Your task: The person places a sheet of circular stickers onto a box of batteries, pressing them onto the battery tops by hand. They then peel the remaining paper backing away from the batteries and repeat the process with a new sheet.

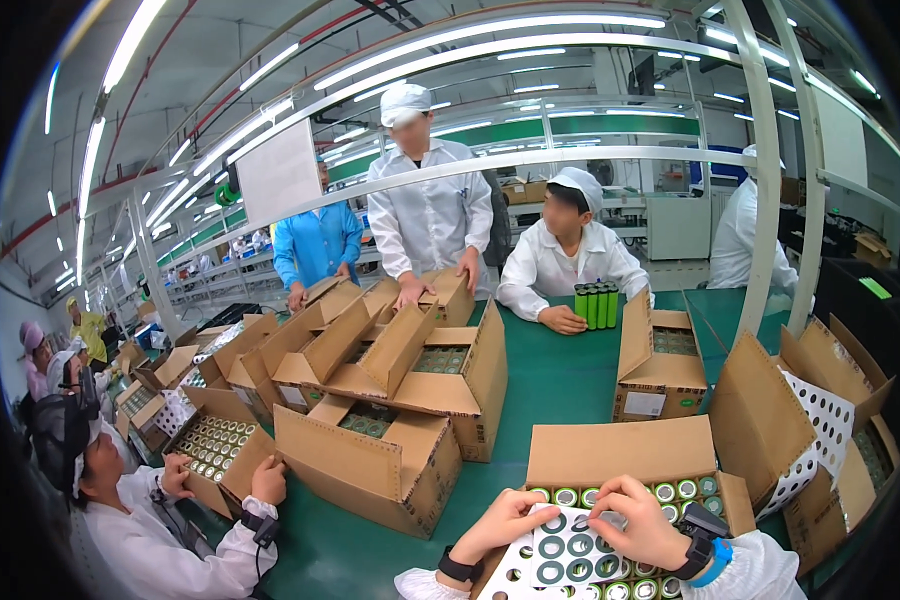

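In front of me is an open cardboard box (620,450) filled with rows of green cylindrical battery cells (686,489), their round ends facing up. Above the cells lies a white sheet of dark ring stickers (565,558). My left hand (505,520) pinches the upper left edge of this sheet. Over its upper right part is my right hand (645,522), thumb and fingers pinched together; whatever is between them is too small to make out. Under the sheet, on the left, part of a white card with round holes (510,580) shows.
Several open cardboard boxes (370,465) stand left of centre, some stacked. Another box (660,375) sits ahead, with more at the right beside a perforated white card (820,425). Across the green table (545,375), a co-worker holds green cells (596,306). At left, another person grips a box (210,445).
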A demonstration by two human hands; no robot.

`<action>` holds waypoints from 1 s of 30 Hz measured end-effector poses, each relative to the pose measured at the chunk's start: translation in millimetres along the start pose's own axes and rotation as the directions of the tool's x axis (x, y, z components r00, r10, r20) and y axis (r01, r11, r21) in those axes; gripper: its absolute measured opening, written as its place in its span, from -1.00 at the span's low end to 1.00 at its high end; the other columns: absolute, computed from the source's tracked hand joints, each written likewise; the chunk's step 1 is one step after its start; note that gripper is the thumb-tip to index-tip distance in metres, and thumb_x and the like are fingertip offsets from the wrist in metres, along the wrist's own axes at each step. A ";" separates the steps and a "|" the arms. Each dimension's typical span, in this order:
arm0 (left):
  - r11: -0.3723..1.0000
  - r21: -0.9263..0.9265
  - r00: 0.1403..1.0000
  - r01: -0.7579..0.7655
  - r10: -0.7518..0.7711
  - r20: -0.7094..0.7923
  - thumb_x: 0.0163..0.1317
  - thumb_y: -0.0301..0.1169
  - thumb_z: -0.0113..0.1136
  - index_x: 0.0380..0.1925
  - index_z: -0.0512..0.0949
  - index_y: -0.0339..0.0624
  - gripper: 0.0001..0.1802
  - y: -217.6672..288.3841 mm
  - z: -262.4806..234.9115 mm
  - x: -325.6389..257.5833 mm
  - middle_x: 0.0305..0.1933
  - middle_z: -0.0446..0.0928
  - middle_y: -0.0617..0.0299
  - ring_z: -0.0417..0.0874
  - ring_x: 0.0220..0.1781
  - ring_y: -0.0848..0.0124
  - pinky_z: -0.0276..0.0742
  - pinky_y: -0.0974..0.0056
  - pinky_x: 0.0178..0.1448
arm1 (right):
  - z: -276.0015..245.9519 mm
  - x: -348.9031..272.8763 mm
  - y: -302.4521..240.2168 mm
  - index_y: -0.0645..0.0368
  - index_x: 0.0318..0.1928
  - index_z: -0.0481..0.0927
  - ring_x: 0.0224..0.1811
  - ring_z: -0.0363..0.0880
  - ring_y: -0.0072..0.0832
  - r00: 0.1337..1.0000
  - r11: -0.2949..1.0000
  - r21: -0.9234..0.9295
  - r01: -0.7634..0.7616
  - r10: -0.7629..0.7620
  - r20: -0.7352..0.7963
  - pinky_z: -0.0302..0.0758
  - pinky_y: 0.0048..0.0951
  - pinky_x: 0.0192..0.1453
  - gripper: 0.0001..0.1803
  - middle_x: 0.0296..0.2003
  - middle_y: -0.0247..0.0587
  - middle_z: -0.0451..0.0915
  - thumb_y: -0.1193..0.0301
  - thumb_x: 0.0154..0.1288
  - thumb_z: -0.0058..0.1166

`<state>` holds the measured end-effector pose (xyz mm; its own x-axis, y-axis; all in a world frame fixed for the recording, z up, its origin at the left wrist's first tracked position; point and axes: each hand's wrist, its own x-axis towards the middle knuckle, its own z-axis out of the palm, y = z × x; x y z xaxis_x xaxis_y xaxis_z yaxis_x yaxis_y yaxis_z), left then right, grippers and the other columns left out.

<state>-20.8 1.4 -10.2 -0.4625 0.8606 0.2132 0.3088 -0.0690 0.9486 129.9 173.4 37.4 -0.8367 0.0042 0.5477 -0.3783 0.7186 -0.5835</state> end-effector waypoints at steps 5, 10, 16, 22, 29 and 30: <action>0.999 0.053 1.000 -0.013 0.014 -0.016 0.19 -0.36 0.14 -0.61 0.44 -0.34 -0.72 4.6 2.2 0.4 -0.67 0.27 0.45 0.21 -0.57 0.73 0.08 0.49 -0.57 | -2.3 -1.3 -0.2 0.18 -0.46 0.53 -0.23 0.46 -0.35 1.000 0.999 0.039 -0.003 0.003 0.002 0.41 -0.44 -0.16 -0.90 -0.28 -0.20 0.40 0.53 -0.03 0.20; 1.000 0.027 1.000 -0.008 0.008 -0.012 0.19 -0.37 0.14 -0.60 0.44 -0.34 -0.72 8.7 3.1 1.5 -0.68 0.26 0.45 0.21 -0.59 0.73 0.07 0.49 -0.58 | -3.9 -1.5 0.0 0.18 -0.46 0.53 -0.22 0.45 -0.35 1.000 1.000 0.011 -0.014 0.014 -0.004 0.41 -0.43 -0.15 -0.91 -0.29 -0.20 0.40 0.53 -0.03 0.18; 0.999 0.031 0.998 -0.036 0.037 -0.047 0.18 -0.30 0.15 -0.66 0.38 -0.28 -0.66 3.7 8.2 3.7 -0.74 0.22 0.43 0.15 -0.64 0.72 0.01 0.45 -0.63 | -5.3 -4.3 1.9 0.19 -0.44 0.51 -0.22 0.46 -0.32 1.000 0.999 0.035 0.007 -0.007 -0.009 0.41 -0.43 -0.15 -0.91 -0.27 -0.18 0.40 0.54 -0.01 0.15; 0.997 0.062 0.995 -0.052 0.057 -0.082 0.14 -0.35 0.19 -0.63 0.45 -0.30 -0.73 3.9 2.2 1.0 -0.73 0.26 0.42 0.22 -0.62 0.70 0.12 0.45 -0.60 | -3.0 -1.5 5.2 0.22 -0.39 0.43 -0.16 0.40 -0.20 1.000 0.996 0.091 0.009 -0.009 0.005 0.37 -0.34 -0.07 -0.89 -0.27 -0.11 0.38 0.55 0.04 0.07; 0.991 -0.112 0.983 0.069 -0.087 -0.163 0.14 -0.50 0.02 -0.61 0.39 -0.28 -0.83 54.7 17.9 -7.4 -0.62 0.32 0.49 0.26 -0.57 0.68 0.12 0.50 -0.54 | 7.0 -1.8 8.4 0.27 -0.34 0.35 -0.11 0.36 -0.19 0.999 0.993 0.119 0.027 -0.030 0.029 0.32 -0.35 0.00 -0.86 -0.21 -0.09 0.35 0.64 0.05 -0.02; 0.994 -0.089 0.987 0.065 -0.077 -0.143 0.13 -0.50 0.02 -0.60 0.41 -0.28 -0.85 52.3 16.0 -7.8 -0.61 0.34 0.49 0.28 -0.57 0.69 0.13 0.51 -0.54 | 7.0 -3.0 7.9 0.26 -0.33 0.35 -0.12 0.35 -0.19 1.000 0.991 0.129 0.016 -0.019 0.023 0.32 -0.34 -0.01 -0.85 -0.22 -0.10 0.34 0.64 0.05 -0.02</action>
<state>12.3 -0.8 34.0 -0.5992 0.7822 0.1708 0.2031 -0.0579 0.9774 126.7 174.3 27.0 -0.8381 -0.0252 0.5450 -0.4396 0.6228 -0.6472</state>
